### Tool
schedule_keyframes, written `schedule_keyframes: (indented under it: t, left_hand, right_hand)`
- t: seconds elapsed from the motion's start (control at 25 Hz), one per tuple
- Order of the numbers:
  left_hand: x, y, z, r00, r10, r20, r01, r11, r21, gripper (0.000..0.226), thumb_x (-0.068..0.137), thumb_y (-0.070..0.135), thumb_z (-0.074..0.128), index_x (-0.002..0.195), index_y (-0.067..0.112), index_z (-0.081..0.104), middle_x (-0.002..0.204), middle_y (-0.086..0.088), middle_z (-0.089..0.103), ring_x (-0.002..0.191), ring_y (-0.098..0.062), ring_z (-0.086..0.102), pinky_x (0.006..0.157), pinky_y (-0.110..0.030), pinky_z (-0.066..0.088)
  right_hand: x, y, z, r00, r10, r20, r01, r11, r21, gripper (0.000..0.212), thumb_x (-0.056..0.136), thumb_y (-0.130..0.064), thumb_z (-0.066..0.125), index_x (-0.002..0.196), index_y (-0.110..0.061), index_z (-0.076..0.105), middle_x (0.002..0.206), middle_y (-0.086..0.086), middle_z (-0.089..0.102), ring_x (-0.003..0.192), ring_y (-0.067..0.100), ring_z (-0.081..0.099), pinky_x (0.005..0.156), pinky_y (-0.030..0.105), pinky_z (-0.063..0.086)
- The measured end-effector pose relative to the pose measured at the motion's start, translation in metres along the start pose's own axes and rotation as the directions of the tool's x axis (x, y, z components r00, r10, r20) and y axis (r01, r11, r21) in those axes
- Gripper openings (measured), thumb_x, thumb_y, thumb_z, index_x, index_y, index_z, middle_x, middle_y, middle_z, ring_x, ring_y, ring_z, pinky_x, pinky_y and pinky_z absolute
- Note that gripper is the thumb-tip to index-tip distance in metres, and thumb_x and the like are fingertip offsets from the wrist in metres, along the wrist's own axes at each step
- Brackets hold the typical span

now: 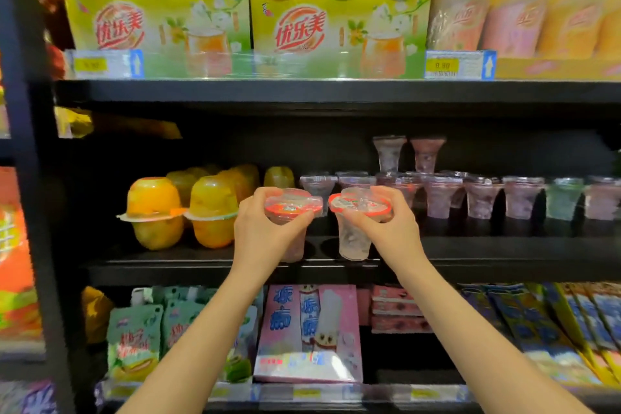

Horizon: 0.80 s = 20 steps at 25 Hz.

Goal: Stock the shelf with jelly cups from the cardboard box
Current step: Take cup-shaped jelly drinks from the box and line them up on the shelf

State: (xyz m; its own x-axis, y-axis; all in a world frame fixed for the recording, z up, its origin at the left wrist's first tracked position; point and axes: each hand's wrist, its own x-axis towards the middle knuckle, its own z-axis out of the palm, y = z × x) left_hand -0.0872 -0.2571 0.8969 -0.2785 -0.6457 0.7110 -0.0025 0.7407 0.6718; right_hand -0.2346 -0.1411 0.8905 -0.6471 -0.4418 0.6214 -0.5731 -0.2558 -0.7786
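A black metal store shelf unit [235, 91] is seen with three boards. On the top board, yellow-green cardboard multipacks of cups [158, 27] are set at the left and shrink-wrapped orange cups [517, 17] at the right. On the middle board, orange fruit jelly tubs [211, 208] are placed at the left and a row of clear pinkish jelly cups [480, 198] at the right. On the bottom board, green pouches [134, 339], a pink carton [309, 333] and blue packets [537, 329] are laid.

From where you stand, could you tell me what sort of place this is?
Most likely a shop aisle: price tags on a shelf edge, rows of packaged jelly cups, and boxed drink multipacks above.
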Motion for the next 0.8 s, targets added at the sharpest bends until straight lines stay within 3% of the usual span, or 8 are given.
schedule_keyframes:
  t: [0.2, 0.36, 0.52, 0.68, 0.8]
  left_hand:
    - [0.017, -0.015, 0.010, 0.999, 0.003, 0.046, -0.004, 1.000, 0.030, 0.058, 0.075, 0.042, 0.072, 0.122, 0.018, 0.049, 0.123, -0.004, 0.054, 0.112, -0.017, 0.051, 0.090, -0.033, 0.047]
    - [0.020, -0.015, 0.001, 0.993, 0.090, 0.082, -0.103, 0.978, 0.182, 0.058, 0.078, 0.043, 0.067, 0.126, 0.017, 0.047, 0.129, -0.005, 0.048, 0.118, -0.017, 0.045, 0.086, -0.023, 0.040]
    - [0.027, -0.008, -0.018, 0.963, 0.257, 0.086, -0.270, 0.881, 0.388, 0.049, 0.079, 0.046, 0.062, 0.121, 0.022, 0.054, 0.124, -0.002, 0.049, 0.117, -0.018, 0.042, 0.081, -0.022, 0.031]
    - [0.036, 0.003, -0.013, 0.909, 0.310, 0.278, -0.416, 0.700, 0.581, 0.043, 0.086, 0.054, 0.048, 0.122, 0.029, 0.053, 0.119, 0.004, 0.054, 0.109, -0.013, 0.048, 0.073, -0.020, 0.037]
    - [0.046, 0.005, -0.009, 0.903, 0.287, 0.319, -0.428, 0.635, 0.643, 0.042, 0.089, 0.055, 0.042, 0.121, 0.030, 0.052, 0.111, 0.004, 0.058, 0.101, -0.014, 0.053, 0.071, -0.023, 0.039]
  right_hand:
    - [0.013, 0.012, 0.016, 0.999, 0.035, 0.032, -0.033, 0.998, -0.047, 0.057, 0.071, -0.044, 0.075, 0.119, -0.038, 0.045, 0.130, -0.005, 0.047, 0.117, 0.014, 0.048, 0.098, 0.036, 0.046]
    - [0.011, 0.009, 0.011, 0.998, -0.004, 0.070, 0.014, 0.989, -0.150, 0.056, 0.075, -0.047, 0.068, 0.123, -0.043, 0.039, 0.132, -0.012, 0.035, 0.120, 0.006, 0.038, 0.099, 0.027, 0.036]
    - [0.016, -0.003, -0.014, 0.974, -0.174, 0.147, 0.213, 0.924, -0.317, 0.036, 0.087, -0.037, 0.058, 0.121, -0.041, 0.046, 0.126, -0.018, 0.041, 0.117, -0.005, 0.036, 0.097, 0.014, 0.029]
    - [0.026, -0.010, -0.021, 0.944, -0.176, 0.281, 0.296, 0.829, -0.475, 0.024, 0.090, -0.032, 0.056, 0.114, -0.032, 0.059, 0.116, -0.013, 0.056, 0.106, -0.002, 0.048, 0.093, 0.018, 0.038]
    - [0.034, -0.010, -0.017, 0.934, -0.162, 0.319, 0.325, 0.754, -0.570, 0.024, 0.089, -0.039, 0.053, 0.112, -0.033, 0.059, 0.116, -0.011, 0.056, 0.106, 0.005, 0.052, 0.090, 0.029, 0.045]
